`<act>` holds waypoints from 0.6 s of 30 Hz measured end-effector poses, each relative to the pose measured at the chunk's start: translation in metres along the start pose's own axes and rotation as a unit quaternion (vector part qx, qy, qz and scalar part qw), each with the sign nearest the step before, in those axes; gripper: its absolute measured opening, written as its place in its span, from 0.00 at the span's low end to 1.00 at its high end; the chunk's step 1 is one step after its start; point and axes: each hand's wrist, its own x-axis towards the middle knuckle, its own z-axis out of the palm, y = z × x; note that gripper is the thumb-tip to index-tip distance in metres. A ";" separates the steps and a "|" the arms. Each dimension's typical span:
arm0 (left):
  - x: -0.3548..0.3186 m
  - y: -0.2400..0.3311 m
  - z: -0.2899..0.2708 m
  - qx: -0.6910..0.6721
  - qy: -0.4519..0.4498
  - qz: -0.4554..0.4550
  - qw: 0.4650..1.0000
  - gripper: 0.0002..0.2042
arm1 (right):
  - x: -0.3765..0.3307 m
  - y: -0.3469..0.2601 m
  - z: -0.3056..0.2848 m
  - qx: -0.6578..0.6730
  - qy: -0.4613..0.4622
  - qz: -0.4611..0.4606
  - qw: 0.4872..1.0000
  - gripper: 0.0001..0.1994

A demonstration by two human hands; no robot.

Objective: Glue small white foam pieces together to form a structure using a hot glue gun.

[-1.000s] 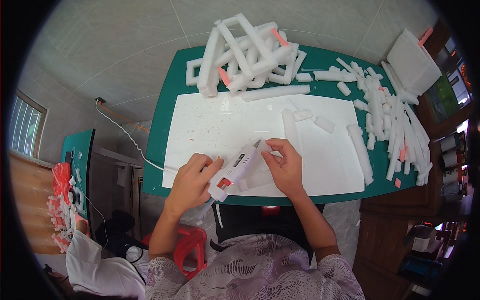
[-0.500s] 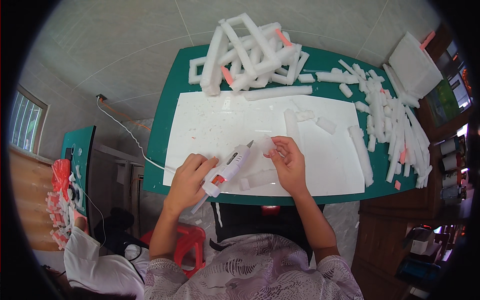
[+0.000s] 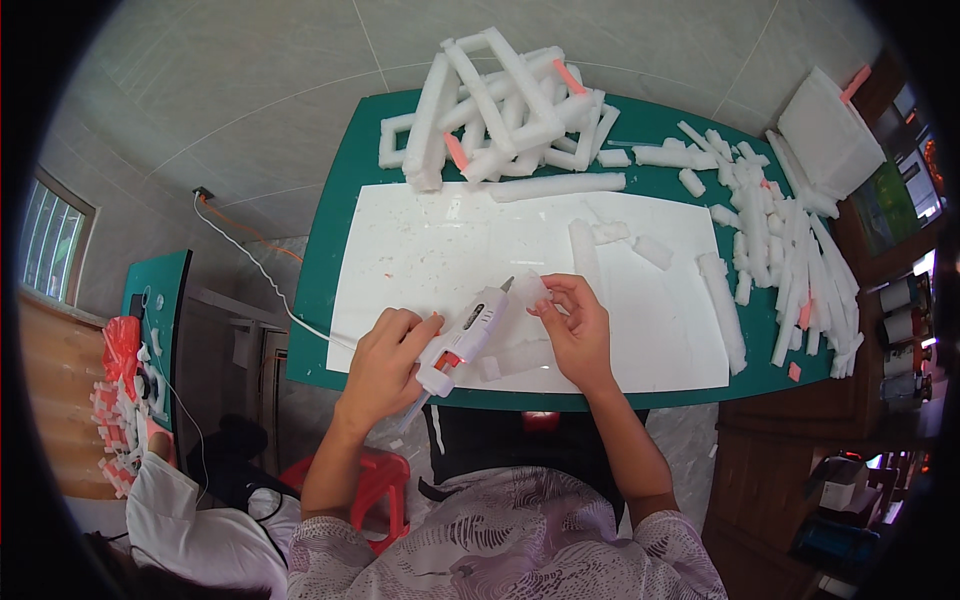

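My left hand (image 3: 388, 362) is wrapped round a white hot glue gun (image 3: 468, 330), its nozzle pointing up and to the right. A glue stick pokes out of the gun's rear end. Between the thumb and fingers of my right hand (image 3: 578, 325) is a small white foam piece (image 3: 533, 290), partly covered by the fingers. The nozzle tip is close to this piece; whether they touch I cannot tell. Under my hands lies a glossy white board (image 3: 430, 235). On it, just below the gun, rests a foam strip (image 3: 520, 360), with more loose foam pieces (image 3: 652, 251) farther up.
A stack of white foam frames (image 3: 500, 110) stands at the back of the green table (image 3: 325, 260). Foam strips (image 3: 790, 280) pile up on the right. A white cable (image 3: 262, 262) runs from the wall to the gun. At left, another person's white sleeve (image 3: 165, 500) shows by a second table.
My left hand and the glue gun have shifted slightly right and up, bringing the nozzle nearer the foam piece. My right hand has stayed almost still.
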 end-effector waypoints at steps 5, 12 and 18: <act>0.001 0.005 -0.001 0.012 0.005 -0.002 1.000 0.29 | 0.000 0.001 0.001 -0.001 0.015 -0.012 1.000 0.11; 0.002 0.008 0.001 0.022 0.003 0.003 1.000 0.28 | 0.000 0.003 0.000 0.001 0.016 -0.007 1.000 0.11; 0.004 0.007 -0.006 -0.043 0.008 0.005 0.999 0.23 | 0.001 0.005 0.000 0.004 0.013 -0.014 1.000 0.11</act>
